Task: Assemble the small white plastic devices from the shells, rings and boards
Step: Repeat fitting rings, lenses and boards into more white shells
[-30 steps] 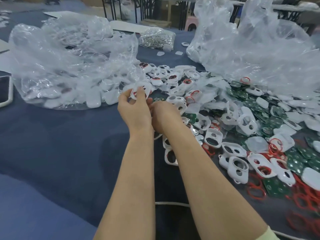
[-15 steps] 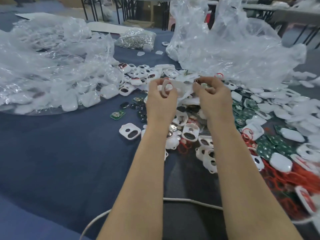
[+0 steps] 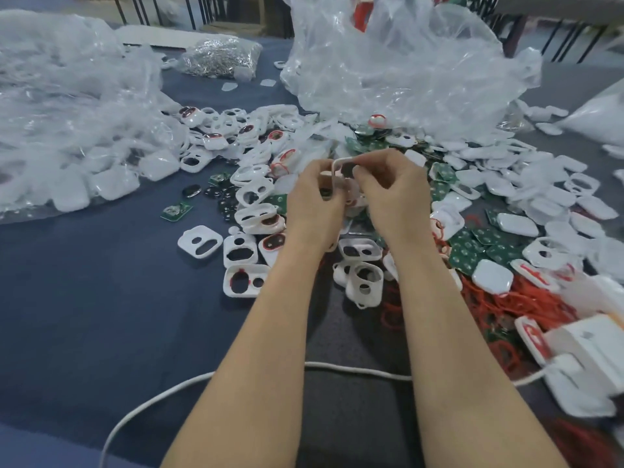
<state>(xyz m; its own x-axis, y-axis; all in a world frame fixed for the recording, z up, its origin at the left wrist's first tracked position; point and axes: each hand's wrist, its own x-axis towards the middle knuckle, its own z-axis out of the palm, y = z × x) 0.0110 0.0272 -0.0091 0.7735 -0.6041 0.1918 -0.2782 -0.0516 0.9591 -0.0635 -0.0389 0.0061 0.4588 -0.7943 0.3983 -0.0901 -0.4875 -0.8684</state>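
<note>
Left hand (image 3: 314, 202) and right hand (image 3: 396, 201) have met, fingers (image 3: 368, 162) pinching a white shell (image 3: 340, 162) near shell-filled bag (image 3: 84, 113).

The desk (image 3: 84, 298) is dark blue. The shells (image 3: 201, 243) are white, the rings (image 3: 499, 305) red, the boards (image 3: 472, 251) green with pale dots. The bags (image 3: 405, 69) are clear plastic, the cable (image 3: 354, 369) white, and the oval lenses (image 3: 191, 190) glossy black.
</note>
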